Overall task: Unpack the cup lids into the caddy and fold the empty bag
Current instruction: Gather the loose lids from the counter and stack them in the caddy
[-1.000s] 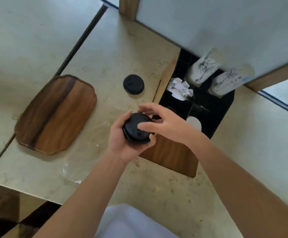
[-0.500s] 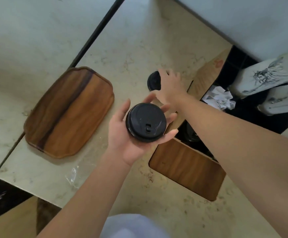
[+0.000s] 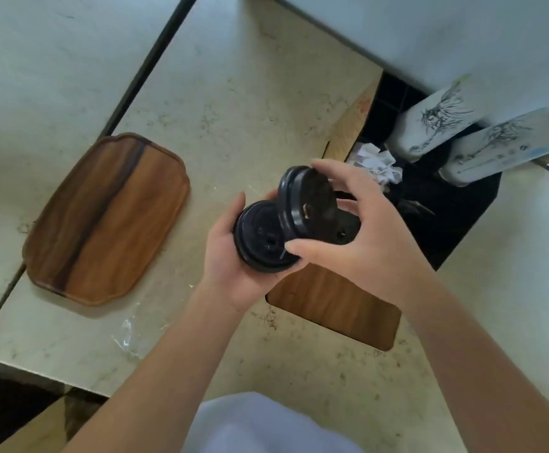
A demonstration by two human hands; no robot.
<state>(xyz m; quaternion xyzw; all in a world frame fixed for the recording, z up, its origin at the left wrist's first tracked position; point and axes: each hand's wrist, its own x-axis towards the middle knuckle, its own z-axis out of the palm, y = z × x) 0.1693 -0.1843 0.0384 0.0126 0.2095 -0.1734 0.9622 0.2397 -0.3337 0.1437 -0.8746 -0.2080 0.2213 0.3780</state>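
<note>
- Showing at the bottom edge is a pale garment (image 3: 260, 426) on the person, with both bare forearms reaching forward over a mottled cream stone counter (image 3: 234, 93).
- Lying flat on the counter's near left part is crinkled clear plastic (image 3: 129, 335), probably the bag, though that is hard to tell.
- Cupping a stack of black cup lids (image 3: 263, 243) from below, the left hand (image 3: 234, 266) is holding it over the counter just beside the caddy.
- Pinching a single black lid (image 3: 306, 204) between thumb and fingertips, the right hand (image 3: 364, 237) is holding it tilted, its lower edge touching the stack's top.
- Sitting under the right hand is the wooden caddy (image 3: 332, 305), its dark interior holding crumpled white paper (image 3: 378, 165) and two white printed cup stacks (image 3: 440, 125) leaning at the far end.
- Resting well to the left is a wooden tray (image 3: 103, 220).
- Running diagonally beyond it is a dark seam (image 3: 149, 60) dividing the counter slabs, and a pale wall (image 3: 430, 34) is closing off the far right.
</note>
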